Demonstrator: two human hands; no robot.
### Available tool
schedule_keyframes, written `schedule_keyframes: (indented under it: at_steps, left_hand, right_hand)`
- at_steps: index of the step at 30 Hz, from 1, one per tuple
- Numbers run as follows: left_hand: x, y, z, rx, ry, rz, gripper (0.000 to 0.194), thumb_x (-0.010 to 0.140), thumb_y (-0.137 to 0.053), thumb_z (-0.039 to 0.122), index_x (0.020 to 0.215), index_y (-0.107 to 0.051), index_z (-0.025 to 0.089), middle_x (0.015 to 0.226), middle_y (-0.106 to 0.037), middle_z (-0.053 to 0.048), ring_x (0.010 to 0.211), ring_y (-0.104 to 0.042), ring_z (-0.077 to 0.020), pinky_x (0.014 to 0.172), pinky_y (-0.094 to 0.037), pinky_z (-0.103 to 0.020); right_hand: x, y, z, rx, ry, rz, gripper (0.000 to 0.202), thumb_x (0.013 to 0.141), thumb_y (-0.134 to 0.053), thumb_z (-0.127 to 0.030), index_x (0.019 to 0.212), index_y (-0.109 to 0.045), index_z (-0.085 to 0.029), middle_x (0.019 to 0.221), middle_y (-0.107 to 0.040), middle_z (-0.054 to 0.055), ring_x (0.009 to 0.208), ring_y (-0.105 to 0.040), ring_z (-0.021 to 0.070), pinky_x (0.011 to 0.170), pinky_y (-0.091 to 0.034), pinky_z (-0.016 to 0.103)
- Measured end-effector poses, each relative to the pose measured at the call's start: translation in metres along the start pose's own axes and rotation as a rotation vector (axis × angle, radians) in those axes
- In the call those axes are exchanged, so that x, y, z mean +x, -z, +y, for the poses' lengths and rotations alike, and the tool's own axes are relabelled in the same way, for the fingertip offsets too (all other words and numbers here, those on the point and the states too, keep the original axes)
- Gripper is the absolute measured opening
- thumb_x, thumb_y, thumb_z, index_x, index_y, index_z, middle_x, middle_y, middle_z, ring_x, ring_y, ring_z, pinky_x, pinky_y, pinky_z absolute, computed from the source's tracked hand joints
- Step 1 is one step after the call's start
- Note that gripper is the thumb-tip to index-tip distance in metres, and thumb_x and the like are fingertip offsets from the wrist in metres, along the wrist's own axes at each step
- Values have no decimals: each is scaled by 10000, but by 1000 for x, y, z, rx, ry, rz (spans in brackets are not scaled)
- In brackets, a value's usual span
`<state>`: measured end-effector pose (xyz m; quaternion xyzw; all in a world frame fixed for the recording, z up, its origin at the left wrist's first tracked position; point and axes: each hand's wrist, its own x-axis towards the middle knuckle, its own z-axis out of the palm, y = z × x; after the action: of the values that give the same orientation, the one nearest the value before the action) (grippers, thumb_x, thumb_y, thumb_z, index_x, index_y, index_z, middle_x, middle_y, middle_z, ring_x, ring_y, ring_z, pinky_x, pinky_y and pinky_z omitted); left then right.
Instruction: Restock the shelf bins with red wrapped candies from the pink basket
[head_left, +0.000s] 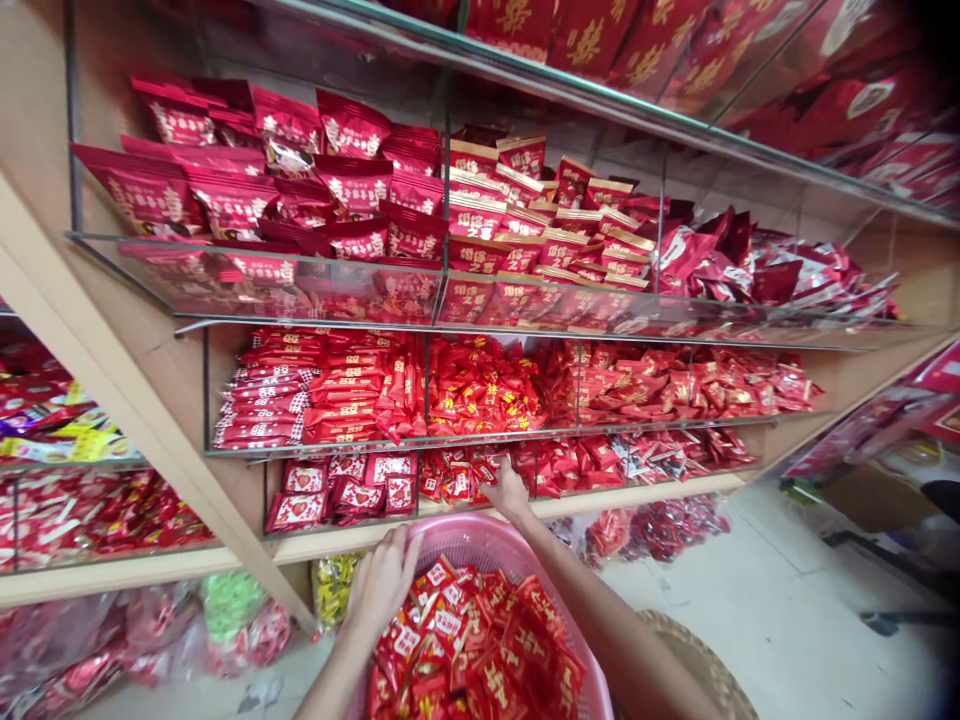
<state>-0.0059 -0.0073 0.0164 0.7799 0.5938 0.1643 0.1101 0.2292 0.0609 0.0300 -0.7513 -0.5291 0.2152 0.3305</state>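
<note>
A pink plastic basket (581,615) stands in front of the lowest shelf, heaped with small red candy packets (480,645). My left hand (386,580) is closed over its near-left rim. My right hand (508,492) reaches past the basket into a lowest-shelf compartment of red wrapped candies (454,478). Its thumb and a finger look spread apart against the packets; the other fingers are hard to make out. Left of that compartment lie white-and-red packets with hearts (367,490).
Glass-fronted shelves (315,275) hold red snack bags (352,185) above. A wooden post (150,420) slants at left. Bagged sweets (660,528) lie under the shelf. A woven basket (690,655) sits on the tiled floor (795,610) at right.
</note>
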Motion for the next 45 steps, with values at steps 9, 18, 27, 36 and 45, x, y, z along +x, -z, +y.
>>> schedule_keyframes:
  at_steps: [9, 18, 27, 36, 45]
  left_hand:
    - [0, -1, 0, -4, 15, -5, 430, 959, -207, 433, 1132, -523, 198, 1095, -661, -88, 934, -658, -220, 761, -450, -289]
    - [-1, 2, 3, 8, 11, -1, 430, 958, -195, 432, 1093, -532, 201, 1033, -679, -88, 870, -670, -214, 717, -449, -288]
    - [-2, 4, 5, 9, 26, -9, 428, 957, -198, 427, 1105, -529, 200, 1072, -669, -85, 900, -661, -217, 742, -448, -289]
    - [-2, 4, 5, -33, 14, -3, 452, 960, -176, 442, 1108, -532, 207, 1078, -671, -87, 915, -660, -212, 744, -441, -286]
    - [0, 1, 2, -19, 19, 0, 428, 958, -210, 422, 1118, -537, 199, 1090, -668, -90, 927, -659, -208, 759, -442, -284]
  right_hand:
    - [-57, 43, 6, 941, 41, -437, 360, 801, -482, -446, 1102, -497, -250, 1018, -646, 50, 855, -626, 186, 777, -492, 339]
    - [-95, 35, 5, 1058, -173, -553, 290, 692, -693, -430, 876, -591, -232, 908, -640, -1, 725, -587, 123, 752, -470, 278]
    - [-122, -23, 6, 678, -133, -559, 279, 649, -701, -420, 604, -541, -196, 571, -493, -53, 545, -423, 94, 528, -348, 237]
    - [-115, -62, -6, 679, -330, -524, 327, 645, -688, -368, 717, -401, -229, 514, -516, -75, 458, -509, 87, 508, -437, 230]
    - [-121, -61, -13, 359, -149, -640, 428, 785, -508, -509, 488, -500, -201, 376, -521, 5, 332, -472, 128, 405, -379, 263]
